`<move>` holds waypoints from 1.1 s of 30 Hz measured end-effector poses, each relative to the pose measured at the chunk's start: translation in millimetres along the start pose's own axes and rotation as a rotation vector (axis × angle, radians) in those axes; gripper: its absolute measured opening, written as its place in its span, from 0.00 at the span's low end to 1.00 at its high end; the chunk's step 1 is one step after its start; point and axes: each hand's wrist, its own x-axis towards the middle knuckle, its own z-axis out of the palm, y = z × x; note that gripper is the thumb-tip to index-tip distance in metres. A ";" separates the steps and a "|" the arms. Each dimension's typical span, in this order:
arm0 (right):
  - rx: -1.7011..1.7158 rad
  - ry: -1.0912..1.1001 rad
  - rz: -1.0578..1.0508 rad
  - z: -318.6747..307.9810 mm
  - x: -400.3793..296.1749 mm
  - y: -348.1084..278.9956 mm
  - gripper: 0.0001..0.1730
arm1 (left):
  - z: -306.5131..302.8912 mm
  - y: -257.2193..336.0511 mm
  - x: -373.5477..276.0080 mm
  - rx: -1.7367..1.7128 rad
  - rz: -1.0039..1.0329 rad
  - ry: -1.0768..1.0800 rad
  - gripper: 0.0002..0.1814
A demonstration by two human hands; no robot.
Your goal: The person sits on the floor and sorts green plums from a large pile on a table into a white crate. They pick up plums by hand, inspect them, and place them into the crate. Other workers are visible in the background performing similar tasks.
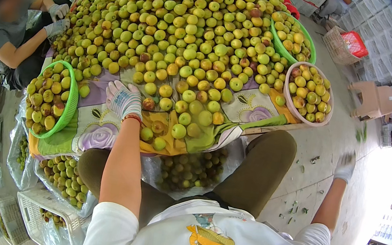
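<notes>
My left hand (124, 99), in a striped knit glove, lies palm down over the flowered cloth (101, 137), beside loose jujube-like fruits (165, 91). Its fingers are extended, and I see nothing held in them. Out to the right, over the floor, my right hand (345, 167) is gloved too and blurred by motion. The fingers look spread, with no object visible in them. A big heap of green-yellow fruits (180, 24) covers the table before me. Fruits with brown patches fill a green basket (73, 103) at left and a pale pink basket (332, 101) at right.
Another green basket (313, 48) stands at the heap's right. A co-worker (17, 36) with gloved hands sits at left. Bagged fruits (192, 168) lie below the table edge. A plastic stool (375, 97), a crate (340, 49) and scattered leaves (293, 209) are on the right floor.
</notes>
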 end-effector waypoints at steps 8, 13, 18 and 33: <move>0.062 -0.028 0.062 46.1 -13.9 21.2 0.31 | -1.0 2.4 1.7 0.000 -0.026 -0.065 0.31; -0.516 -0.987 -0.328 292.4 -244.8 16.5 0.23 | -5.9 -1.2 3.0 0.016 -0.034 -0.113 0.32; -0.994 -1.450 -0.648 415.5 -314.3 100.2 0.21 | -4.0 7.5 0.3 -0.008 -0.030 -0.107 0.32; -1.824 -1.714 -0.400 483.7 -356.4 110.8 0.36 | 3.5 -0.7 -0.1 -0.056 0.014 0.077 0.29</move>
